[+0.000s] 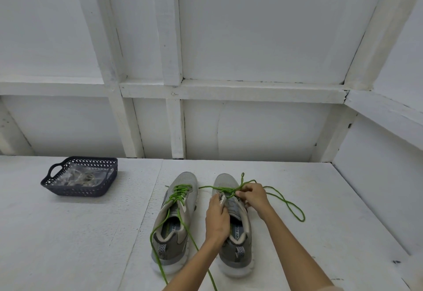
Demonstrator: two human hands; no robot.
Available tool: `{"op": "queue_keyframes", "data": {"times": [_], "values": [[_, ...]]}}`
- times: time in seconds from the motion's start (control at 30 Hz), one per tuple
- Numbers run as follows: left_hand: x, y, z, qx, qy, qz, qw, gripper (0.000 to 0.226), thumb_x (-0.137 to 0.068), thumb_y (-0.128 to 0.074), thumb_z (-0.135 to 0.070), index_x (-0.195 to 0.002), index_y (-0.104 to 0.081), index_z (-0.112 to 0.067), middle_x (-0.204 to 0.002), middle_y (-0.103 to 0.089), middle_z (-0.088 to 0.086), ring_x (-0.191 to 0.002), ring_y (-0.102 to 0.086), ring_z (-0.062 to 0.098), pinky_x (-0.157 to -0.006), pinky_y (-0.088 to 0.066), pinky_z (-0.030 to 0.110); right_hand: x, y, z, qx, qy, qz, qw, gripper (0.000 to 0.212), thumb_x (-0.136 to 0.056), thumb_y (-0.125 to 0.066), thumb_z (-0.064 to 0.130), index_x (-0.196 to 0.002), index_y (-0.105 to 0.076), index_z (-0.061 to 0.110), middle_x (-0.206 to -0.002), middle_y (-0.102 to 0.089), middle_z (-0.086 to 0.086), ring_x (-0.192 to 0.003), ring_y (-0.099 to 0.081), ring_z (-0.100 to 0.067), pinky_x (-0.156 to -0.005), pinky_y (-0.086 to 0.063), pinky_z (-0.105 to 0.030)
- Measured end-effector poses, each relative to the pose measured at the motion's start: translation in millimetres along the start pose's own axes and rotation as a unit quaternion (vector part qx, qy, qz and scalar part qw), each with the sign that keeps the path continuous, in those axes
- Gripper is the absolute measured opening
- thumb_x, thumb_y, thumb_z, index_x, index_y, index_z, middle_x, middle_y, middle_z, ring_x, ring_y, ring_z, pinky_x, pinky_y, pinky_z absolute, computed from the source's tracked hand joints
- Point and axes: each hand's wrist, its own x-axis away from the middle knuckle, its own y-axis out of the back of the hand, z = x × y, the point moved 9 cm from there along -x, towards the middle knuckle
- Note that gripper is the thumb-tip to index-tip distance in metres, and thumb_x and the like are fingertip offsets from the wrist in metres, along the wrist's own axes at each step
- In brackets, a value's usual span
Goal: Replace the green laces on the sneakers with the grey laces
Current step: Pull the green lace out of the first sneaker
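While the left hand [216, 218] holds the right sneaker [233, 224] at its tongue, the right hand [253, 195] has its fingers [242, 193] pinched on the green lace [286, 201] above the eyelets. The left sneaker [175, 219] stands just beside on the tabletop [80, 233]; the basket [80, 176] with grey laces [82, 177] is well apart.

I see two grey sneakers [175, 217] on the white table [68, 233]. My left hand [216, 218] holds the right shoe's tongue; my right hand [253, 195] pinches its green lace [286, 201]. The dark basket [80, 176] seemingly holds bagged laces.
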Motion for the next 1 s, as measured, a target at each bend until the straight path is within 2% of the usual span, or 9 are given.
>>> {"op": "queue_keyframes", "data": {"times": [0.17, 0.33, 0.4, 0.53, 0.6, 0.73, 0.8, 0.9, 1.0], "values": [[-1, -1, 1, -0.004, 0.003, 0.006, 1.000, 0.040, -0.097, -0.042, -0.005, -0.136, -0.048, -0.012, -0.136, -0.052, 0.002, -0.126, -0.048, 0.022, -0.101, -0.037, 0.028, -1, 23, 0, -0.081, 0.017, -0.140, 0.987, 0.013, -0.091, -0.063, 0.010, -0.079, -0.061, 0.008, -0.077, -0.064, -0.007, -0.059, -0.051, -0.013, -0.050, -0.037, -0.024], [0, 1, -1, 0.004, -0.003, -0.005, 1.000, 0.033, -0.097, -0.042, -0.005, -0.128, -0.051, -0.012, -0.125, -0.056, 0.002, -0.116, -0.053, 0.022, -0.086, -0.036, 0.023, -6, 0, -5, 0.008, 0.027, -0.029, 0.999, 0.024, -0.082, -0.076, 0.018, -0.065, -0.060, 0.012, -0.063, -0.058, 0.001, -0.061, -0.050, -0.011, -0.058, -0.039, -0.025], [0, 1, -1, 0.001, -0.003, -0.006, 1.000, 0.031, -0.098, -0.042, -0.006, -0.126, -0.052, -0.012, -0.122, -0.056, 0.000, -0.114, -0.054, 0.021, -0.082, -0.034, 0.022, -9, 3, -9, 0.011, 0.031, -0.060, 0.998, 0.026, -0.083, -0.073, 0.015, -0.062, -0.060, 0.009, -0.064, -0.060, -0.006, -0.065, -0.053, -0.017, -0.065, -0.045, -0.034], [2, 3, -2, 0.002, 0.004, -0.007, 1.000, 0.036, -0.099, -0.042, -0.005, -0.133, -0.048, -0.010, -0.127, -0.052, -0.002, -0.121, -0.050, 0.019, -0.087, -0.031, 0.017, -5, 22, -23, -0.173, -0.031, -0.199, 0.964, 0.018, -0.094, -0.061, 0.017, -0.077, -0.059, 0.009, -0.082, -0.064, -0.010, -0.063, -0.054, -0.020, -0.054, -0.040, -0.031], [2, 3, 0, 0.004, 0.007, -0.007, 1.000, 0.035, -0.098, -0.042, -0.005, -0.133, -0.049, -0.010, -0.129, -0.053, 0.001, -0.121, -0.050, 0.020, -0.088, -0.031, 0.017, -6, 16, -24, -0.190, -0.043, -0.170, 0.966, 0.024, -0.092, -0.065, 0.024, -0.077, -0.058, 0.007, -0.076, -0.061, -0.007, -0.059, -0.048, -0.016, -0.052, -0.035, -0.028], [1, 3, -2, 0.008, 0.000, -0.009, 1.000, 0.032, -0.097, -0.042, -0.004, -0.126, -0.052, -0.011, -0.124, -0.057, 0.004, -0.116, -0.054, 0.022, -0.084, -0.034, 0.021, -12, -5, -19, -0.061, -0.023, -0.044, 0.997, 0.030, -0.081, -0.077, 0.019, -0.073, -0.063, -0.006, -0.063, -0.057, -0.008, -0.059, -0.050, -0.016, -0.053, -0.038, -0.025], [1, 2, -2, 0.003, 0.003, -0.007, 1.000, 0.033, -0.097, -0.042, -0.003, -0.129, -0.051, -0.010, -0.127, -0.056, 0.004, -0.117, -0.053, 0.022, -0.085, -0.033, 0.021, -14, 5, -16, -0.051, -0.014, -0.107, 0.993, 0.028, -0.084, -0.073, 0.018, -0.075, -0.063, -0.006, -0.070, -0.064, -0.008, -0.068, -0.056, -0.023, -0.064, -0.046, -0.034], [1, 2, -2, -0.002, 0.004, -0.002, 1.000, 0.038, -0.097, -0.042, -0.003, -0.135, -0.047, -0.008, -0.134, -0.052, 0.004, -0.124, -0.049, 0.022, -0.090, -0.033, 0.020, -4, 25, -14, -0.126, -0.030, -0.232, 0.964, 0.023, -0.091, -0.063, 0.022, -0.071, -0.059, 0.012, -0.078, -0.068, -0.007, -0.073, -0.060, -0.029, -0.070, -0.049, -0.042], [2, 2, -2, 0.002, 0.001, -0.004, 1.000, 0.034, -0.097, -0.041, -0.003, -0.129, -0.050, -0.010, -0.125, -0.055, 0.002, -0.117, -0.052, 0.021, -0.084, -0.033, 0.020, -8, 17, -7, -0.081, -0.016, -0.154, 0.985, 0.036, -0.086, -0.071, 0.031, -0.062, -0.054, 0.012, -0.067, -0.060, -0.006, -0.062, -0.051, -0.021, -0.058, -0.041, -0.034]]}}
